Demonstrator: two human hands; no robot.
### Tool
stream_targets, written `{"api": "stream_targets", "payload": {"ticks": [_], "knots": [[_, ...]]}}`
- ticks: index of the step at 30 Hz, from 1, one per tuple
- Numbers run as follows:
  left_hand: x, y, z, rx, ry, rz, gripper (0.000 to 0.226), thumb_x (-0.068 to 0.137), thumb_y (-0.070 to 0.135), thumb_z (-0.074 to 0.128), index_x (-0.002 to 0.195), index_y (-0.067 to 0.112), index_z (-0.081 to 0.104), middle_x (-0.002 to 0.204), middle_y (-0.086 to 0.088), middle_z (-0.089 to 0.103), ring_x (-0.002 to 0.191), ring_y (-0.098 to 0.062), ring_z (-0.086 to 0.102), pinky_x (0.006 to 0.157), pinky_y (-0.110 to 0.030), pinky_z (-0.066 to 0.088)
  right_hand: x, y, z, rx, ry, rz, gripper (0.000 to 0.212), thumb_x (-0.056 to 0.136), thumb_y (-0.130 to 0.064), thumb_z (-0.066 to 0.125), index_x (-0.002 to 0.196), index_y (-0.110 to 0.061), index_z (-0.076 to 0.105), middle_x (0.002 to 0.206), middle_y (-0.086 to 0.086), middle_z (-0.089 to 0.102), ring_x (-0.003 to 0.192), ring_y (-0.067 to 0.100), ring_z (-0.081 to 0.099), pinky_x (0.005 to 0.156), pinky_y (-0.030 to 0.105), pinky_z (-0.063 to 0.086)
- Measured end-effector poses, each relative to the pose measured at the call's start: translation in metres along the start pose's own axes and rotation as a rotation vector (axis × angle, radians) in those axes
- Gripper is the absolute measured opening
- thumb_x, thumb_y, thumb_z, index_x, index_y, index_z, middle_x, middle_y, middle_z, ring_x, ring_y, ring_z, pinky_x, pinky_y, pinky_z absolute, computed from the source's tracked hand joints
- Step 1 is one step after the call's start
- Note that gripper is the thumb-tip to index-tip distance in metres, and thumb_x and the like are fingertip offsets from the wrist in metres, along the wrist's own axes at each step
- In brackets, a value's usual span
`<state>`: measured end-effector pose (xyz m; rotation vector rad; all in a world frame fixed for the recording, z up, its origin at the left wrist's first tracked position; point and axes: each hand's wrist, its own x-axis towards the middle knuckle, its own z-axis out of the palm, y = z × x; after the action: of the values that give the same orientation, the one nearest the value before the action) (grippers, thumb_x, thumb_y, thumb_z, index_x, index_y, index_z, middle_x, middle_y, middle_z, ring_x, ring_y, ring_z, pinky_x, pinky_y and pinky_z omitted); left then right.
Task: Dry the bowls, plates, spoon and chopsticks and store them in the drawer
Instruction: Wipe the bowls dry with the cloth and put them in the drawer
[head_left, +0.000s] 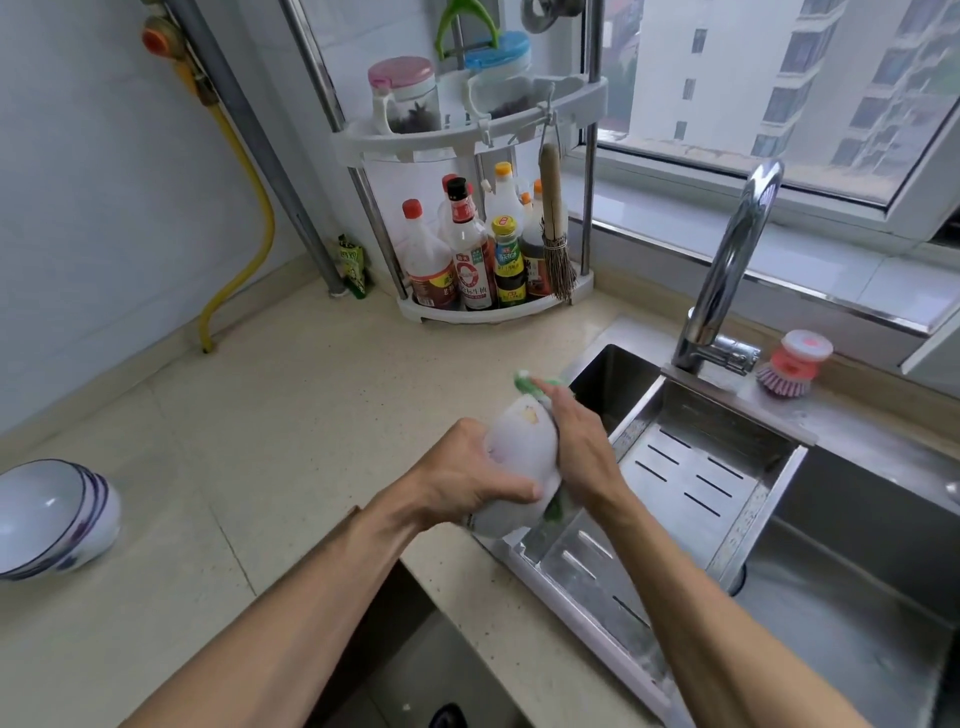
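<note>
A white bowl (522, 447) with a small yellow mark is held on edge over the counter's rim beside the sink. My left hand (467, 470) grips it from the left, thumb across its outer wall. On the bowl's right side my right hand (576, 441) presses a green cloth (530, 383); the cloth shows above the fingers and below the bowl. Two stacked white bowls (57, 514) with purple stripes lie tilted on the counter at the far left. No plates, spoon or chopsticks are in view.
A steel sink (852, 540) with a slotted drain tray (691, 478) and tall tap (727, 270) lies to the right. A corner rack (467, 140) of sauce bottles stands behind. A pink dish brush (792, 369) sits by the window. A dark gap (415, 649) opens under the counter edge.
</note>
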<state>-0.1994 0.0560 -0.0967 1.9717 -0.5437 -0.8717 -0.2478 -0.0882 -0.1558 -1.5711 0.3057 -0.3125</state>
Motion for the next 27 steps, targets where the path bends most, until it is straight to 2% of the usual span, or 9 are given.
{"api": "stream_targets", "payload": {"ticks": [2, 6, 8, 10, 13, 15, 18, 22, 27], "knots": [[0.003, 0.002, 0.003, -0.032, 0.060, 0.000, 0.017, 0.075, 0.001, 0.081, 0.074, 0.013, 0.070, 0.066, 0.003, 0.070, 0.063, -0.015, 0.068, 0.054, -0.025, 0.052, -0.004, -0.003, 0.005, 0.049, 0.027, -0.001, 0.039, 0.107, -0.046, 0.026, 0.125, -0.040, 0.061, 0.117, 0.009, 0.058, 0.093, 0.006, 0.063, 0.077, 0.020, 0.051], [0.012, -0.001, 0.007, -0.105, 0.132, 0.006, 0.016, 0.081, 0.004, 0.077, 0.070, 0.014, 0.070, 0.068, 0.001, 0.068, 0.063, -0.012, 0.064, 0.062, -0.027, 0.051, -0.022, -0.006, 0.022, -0.218, 0.052, -0.213, 0.050, 0.103, -0.049, 0.021, 0.133, -0.038, 0.059, 0.132, -0.016, 0.045, 0.124, -0.009, 0.035, 0.107, 0.009, 0.022], [0.011, -0.001, 0.010, -0.112, 0.122, 0.005, 0.017, 0.077, -0.001, 0.079, 0.071, 0.013, 0.070, 0.068, -0.001, 0.068, 0.063, -0.013, 0.064, 0.061, -0.026, 0.051, -0.005, -0.001, 0.013, -0.180, 0.000, -0.137, 0.047, 0.106, -0.045, 0.021, 0.135, -0.037, 0.056, 0.127, -0.008, 0.052, 0.111, -0.002, 0.048, 0.101, 0.007, 0.030], [0.010, -0.001, 0.010, -0.111, 0.125, -0.010, 0.014, 0.068, 0.004, 0.084, 0.072, 0.010, 0.072, 0.070, -0.003, 0.070, 0.063, -0.017, 0.066, 0.059, -0.027, 0.053, 0.007, 0.004, 0.000, 0.049, -0.032, 0.030, 0.039, 0.107, -0.045, 0.026, 0.134, -0.041, 0.054, 0.131, 0.003, 0.060, 0.104, 0.006, 0.060, 0.099, 0.019, 0.046], [0.016, -0.001, 0.005, -0.193, 0.217, -0.019, 0.019, 0.062, 0.012, 0.082, 0.078, 0.006, 0.075, 0.075, -0.007, 0.072, 0.067, -0.021, 0.066, 0.065, -0.032, 0.054, -0.009, -0.004, 0.006, 0.070, -0.013, -0.052, 0.038, 0.107, -0.035, 0.033, 0.140, -0.036, 0.049, 0.147, -0.006, 0.048, 0.126, -0.009, 0.048, 0.105, 0.010, 0.037], [0.022, -0.004, 0.000, -0.289, 0.298, -0.012, 0.009, 0.072, 0.002, 0.079, 0.079, 0.006, 0.075, 0.078, -0.008, 0.072, 0.072, -0.023, 0.066, 0.069, -0.034, 0.053, -0.021, -0.007, 0.018, -0.001, -0.076, -0.122, 0.042, 0.101, -0.038, 0.037, 0.142, -0.033, 0.048, 0.148, -0.011, 0.043, 0.134, -0.003, 0.041, 0.110, 0.015, 0.033], [0.019, -0.006, -0.005, -0.347, 0.238, -0.008, 0.015, 0.067, 0.002, 0.080, 0.081, 0.005, 0.075, 0.081, -0.013, 0.074, 0.072, -0.027, 0.068, 0.069, -0.035, 0.056, -0.008, 0.002, 0.012, -0.101, -0.042, -0.159, 0.045, 0.100, -0.039, 0.051, 0.145, -0.036, 0.046, 0.133, -0.006, 0.050, 0.121, 0.008, 0.050, 0.100, 0.024, 0.044], [0.011, -0.002, -0.001, -0.355, 0.156, -0.006, 0.024, 0.062, 0.005, 0.081, 0.086, 0.003, 0.075, 0.085, -0.016, 0.075, 0.074, -0.029, 0.070, 0.071, -0.038, 0.058, 0.009, 0.004, 0.000, 0.096, 0.042, 0.010, 0.035, 0.104, -0.031, 0.052, 0.135, -0.019, 0.062, 0.117, 0.001, 0.064, 0.103, 0.012, 0.066, 0.083, 0.029, 0.057], [0.015, -0.002, 0.001, -0.403, 0.212, 0.018, 0.026, 0.067, -0.002, 0.081, 0.092, -0.003, 0.073, 0.087, -0.017, 0.073, 0.077, -0.028, 0.069, 0.074, -0.041, 0.057, 0.000, 0.014, 0.016, -0.007, 0.064, -0.059, 0.040, 0.103, -0.049, 0.039, 0.136, -0.033, 0.055, 0.130, -0.008, 0.057, 0.116, 0.002, 0.057, 0.095, 0.021, 0.046]]}}
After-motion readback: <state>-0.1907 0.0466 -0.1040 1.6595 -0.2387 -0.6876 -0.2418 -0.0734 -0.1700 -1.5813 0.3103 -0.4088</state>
